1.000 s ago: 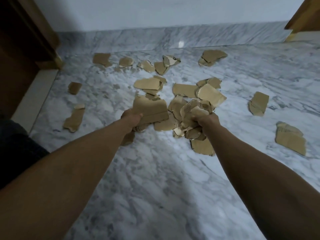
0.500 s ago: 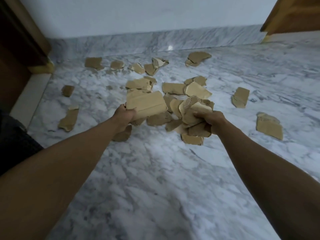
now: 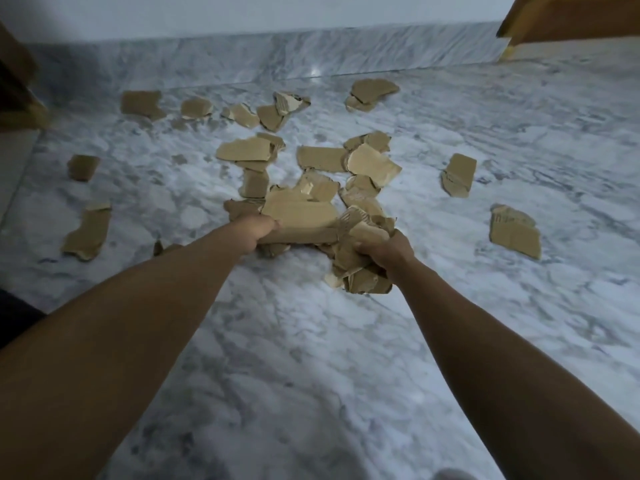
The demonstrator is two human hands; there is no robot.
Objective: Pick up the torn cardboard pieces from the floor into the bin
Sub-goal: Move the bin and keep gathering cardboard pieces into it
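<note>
Hands closer together than half a second ago, the two held loads now meeting at frame centre. Left hand (image 3: pixel 258 230) curled round the lower edge of a large flat cardboard sheet (image 3: pixel 301 216), gripping it with fingers wrapped under; sheet extends up and right of the fist. Right hand (image 3: pixel 388 252) clenched on a crumpled cardboard bundle (image 3: pixel 360 271), torn pieces spilling below and left of the knuckles, one ripped edge showing corrugated fluting. Sheet's right end touching the bundle.

Loose cardboard scraps (image 3: pixel 325 159) scattered on the marble floor (image 3: pixel 311 375) above the hands: a cluster just beyond the grip, a row along the upper middle near the skirting, single pieces at left (image 3: pixel 86 233) and at right (image 3: pixel 514 232). Scraps tan, matte, irregular, with ragged edges; some folded or stacked. Floor glossy, white with grey veining, a light glint near the upper middle. Marble skirting (image 3: pixel 277 53) of the same stone under a pale wall. Brown wooden surfaces at the upper left and upper right corners. Bin not in view.
</note>
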